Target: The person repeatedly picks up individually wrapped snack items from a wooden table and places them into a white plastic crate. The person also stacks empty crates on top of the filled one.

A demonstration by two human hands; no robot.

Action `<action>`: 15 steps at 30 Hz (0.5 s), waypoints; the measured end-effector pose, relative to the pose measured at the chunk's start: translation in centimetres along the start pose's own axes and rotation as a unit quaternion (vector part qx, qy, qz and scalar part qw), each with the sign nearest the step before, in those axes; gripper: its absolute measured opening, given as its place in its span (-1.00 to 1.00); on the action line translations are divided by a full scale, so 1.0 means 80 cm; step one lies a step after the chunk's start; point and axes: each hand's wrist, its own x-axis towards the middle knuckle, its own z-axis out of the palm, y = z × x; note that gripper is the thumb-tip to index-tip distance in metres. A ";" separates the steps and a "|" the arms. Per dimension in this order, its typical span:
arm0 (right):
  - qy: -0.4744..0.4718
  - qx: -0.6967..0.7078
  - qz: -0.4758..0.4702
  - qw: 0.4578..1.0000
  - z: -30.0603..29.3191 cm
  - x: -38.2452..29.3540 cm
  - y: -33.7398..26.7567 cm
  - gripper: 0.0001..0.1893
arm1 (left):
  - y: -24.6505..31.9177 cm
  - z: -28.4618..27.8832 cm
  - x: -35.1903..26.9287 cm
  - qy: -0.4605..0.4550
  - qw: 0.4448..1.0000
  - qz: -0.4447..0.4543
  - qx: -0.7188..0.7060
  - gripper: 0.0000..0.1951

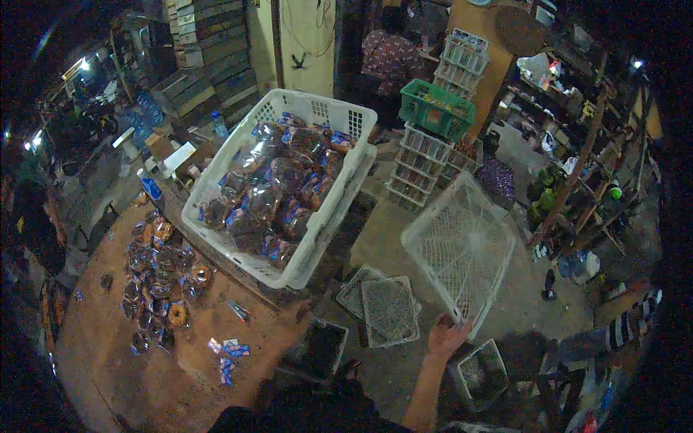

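My right hand (pixel 449 334) grips the near corner of a large white lattice plastic tray (pixel 460 251), which slants up and away over the floor. My left hand is out of view. Before me, a white plastic crate (pixel 322 227) sits at the table's edge, with another crate under it. It is filled with clear-wrapped brown ring-shaped goods (pixel 265 197) bearing blue labels. More wrapped rings (pixel 162 281) lie heaped on the brown tabletop (pixel 130 379). Loose blue labels (pixel 235 349) and a pen-like tool (pixel 238 310) are near them.
Small white baskets (pixel 390 311) rest on the floor beside the table. Beyond the tray stand stacked white baskets (pixel 417 168) topped by a green basket (pixel 436 111). A person in a patterned shirt (pixel 387 54) is at the back. Cluttered shelving (pixel 574 162) lines the right.
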 end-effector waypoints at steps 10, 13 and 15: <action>-0.311 -0.172 0.343 0.869 0.080 -0.202 0.142 -0.34 | 0.189 -0.099 -0.083 0.119 0.811 0.086 -0.567 -0.13; -0.521 -0.431 0.264 0.688 0.083 -0.258 0.181 -0.30 | 0.183 -0.138 -0.048 0.300 0.787 -0.018 -0.539 -0.27; -0.645 -0.505 0.093 0.566 0.081 -0.277 0.200 -0.31 | 0.158 -0.184 -0.011 0.385 0.753 -0.004 -0.533 -0.33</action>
